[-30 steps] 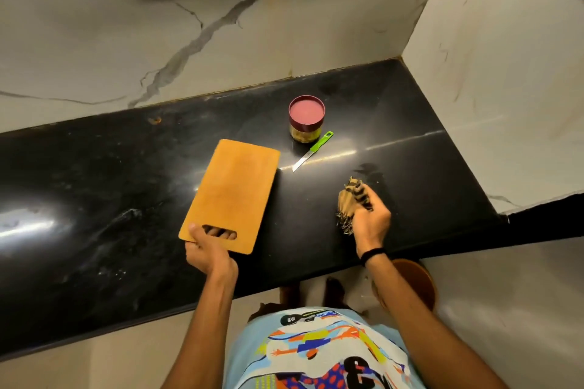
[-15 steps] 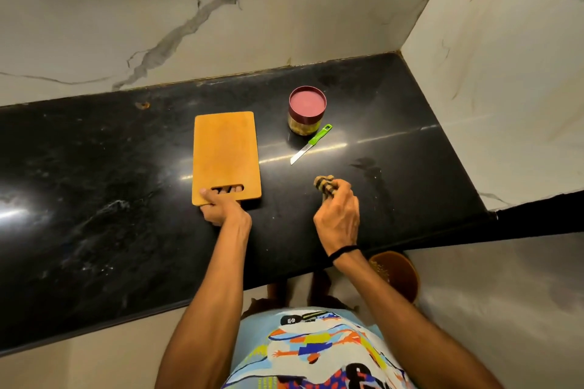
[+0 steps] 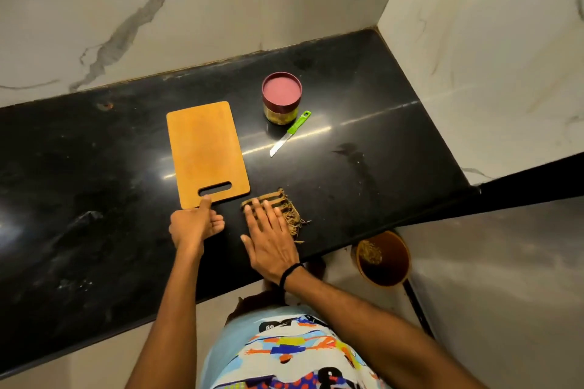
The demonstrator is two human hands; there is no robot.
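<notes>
Just ahead of the left hand (image 3: 196, 226), thumb touching its slotted near end and fingers loosely curled on nothing, the orange rectangular cutting board (image 3: 205, 148) runs lengthwise away, beside the brown fringed cloth (image 3: 286, 205) pressed flat by the straight fingers of the right hand (image 3: 271, 240).

On the worktop (image 3: 363, 123) the cutting board (image 3: 207, 151) lies left of the jar (image 3: 281, 98) and the knife (image 3: 289, 134), the knife just before the jar. Near the board's front right corner lies the cloth (image 3: 278, 199), under the right grip (image 3: 270, 238); the left grip (image 3: 194, 224) touches the board's front edge.
</notes>
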